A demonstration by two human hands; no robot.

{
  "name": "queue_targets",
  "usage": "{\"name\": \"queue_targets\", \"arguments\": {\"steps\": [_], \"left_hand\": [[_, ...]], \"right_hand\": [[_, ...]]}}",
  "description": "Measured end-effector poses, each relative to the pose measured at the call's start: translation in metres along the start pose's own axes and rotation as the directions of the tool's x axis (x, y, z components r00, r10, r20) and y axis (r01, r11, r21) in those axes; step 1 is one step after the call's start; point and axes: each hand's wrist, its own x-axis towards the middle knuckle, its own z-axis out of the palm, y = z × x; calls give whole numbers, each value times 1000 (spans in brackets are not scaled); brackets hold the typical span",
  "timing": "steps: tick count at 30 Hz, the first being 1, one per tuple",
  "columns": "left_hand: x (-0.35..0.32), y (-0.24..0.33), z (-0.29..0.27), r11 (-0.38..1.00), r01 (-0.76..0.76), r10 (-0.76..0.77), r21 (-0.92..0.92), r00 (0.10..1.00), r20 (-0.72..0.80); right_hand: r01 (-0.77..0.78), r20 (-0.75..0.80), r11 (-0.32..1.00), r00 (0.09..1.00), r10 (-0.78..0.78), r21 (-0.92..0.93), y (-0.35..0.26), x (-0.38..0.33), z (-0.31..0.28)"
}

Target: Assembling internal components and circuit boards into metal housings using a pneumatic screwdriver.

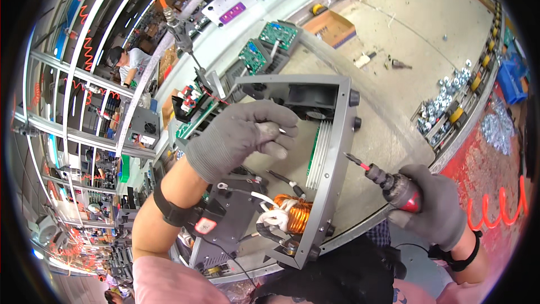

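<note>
My left hand (242, 132), in a grey glove, is over a dark grey metal case (333, 180), its thumb and fingers pinched together. A small pale tip shows between them, too small to name. My right hand (436, 208), also gloved, grips a power screwdriver (396, 188). Its bit points up and left, apart from the case's right side. Inside the open case sit a copper-wound coil (298, 217) with white wrapping and a silver finned heat sink (320, 157). A white cable (260, 196) with a ring terminal lies near the coil.
Green circuit boards (278, 34) stand beyond the case. Loose metal hardware (447, 95) is heaped at the right, near yellow-black rollers (475, 83). A cardboard tray (332, 27) lies at the back. Another screwdriver (181, 36) hangs from an orange hose. A person (135, 62) works at far left.
</note>
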Motion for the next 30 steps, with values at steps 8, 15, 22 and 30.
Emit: {"name": "queue_targets", "arguments": {"steps": [8,15,22,30], "left_hand": [[-19,11,17,989,-34,36,-146,999,11],[-20,20,19,996,-3,-4,-87,997,-78],[-19,11,17,980,-194,195,37,981,-27],[-14,8,24,921,-327,335,212,942,-5]], "right_hand": [[66,39,998,997,-65,-13,-37,28,-1],[88,6,996,996,-87,-35,-41,31,-6],[95,63,992,994,-89,-85,-45,33,-12],[103,81,986,992,-93,-134,-43,32,-13]]}}
